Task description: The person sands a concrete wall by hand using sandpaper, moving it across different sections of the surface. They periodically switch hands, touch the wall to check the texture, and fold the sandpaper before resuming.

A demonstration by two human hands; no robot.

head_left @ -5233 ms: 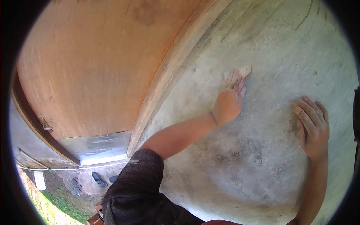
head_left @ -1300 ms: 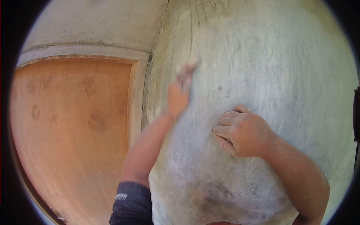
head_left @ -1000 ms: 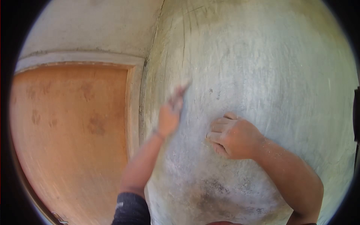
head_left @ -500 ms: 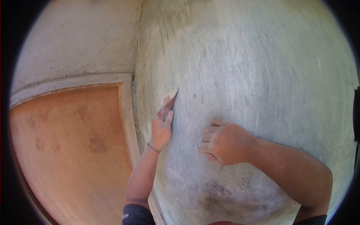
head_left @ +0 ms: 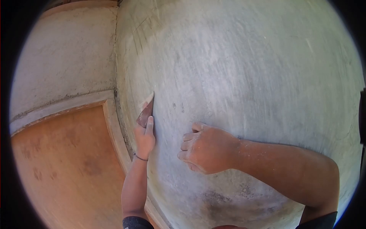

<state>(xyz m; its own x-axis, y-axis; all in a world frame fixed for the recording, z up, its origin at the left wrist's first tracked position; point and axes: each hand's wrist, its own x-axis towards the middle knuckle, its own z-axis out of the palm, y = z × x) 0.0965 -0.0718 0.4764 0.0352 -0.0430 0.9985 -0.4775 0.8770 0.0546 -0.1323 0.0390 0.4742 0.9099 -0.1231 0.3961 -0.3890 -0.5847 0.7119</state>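
My left hand (head_left: 145, 138) is closed on a brown, folded sheet of sandpaper (head_left: 146, 115), its thumb laid along the near side. The sheet's pointed tip angles upward beside the grey plastered wall (head_left: 236, 84), and a pale, dusty part shows on its left. To the right and a little lower, my right hand (head_left: 209, 149) is curled into a fist with its knuckles upward, close against the wall. Pale dust coats its fingers. Whatever its fingers may hold is hidden beneath them.
On the left, an orange-brown wooden panel (head_left: 72, 160) sits in a pale frame (head_left: 114, 133). A cracked corner joint (head_left: 116, 49) runs above the frame. Dark, rough patches (head_left: 221, 198) mark the lower wall.
The view has turned right, so wall, panel and hands appear farther left. Against the wall's marks, both hands are slightly higher. The left hand still holds the sandpaper.
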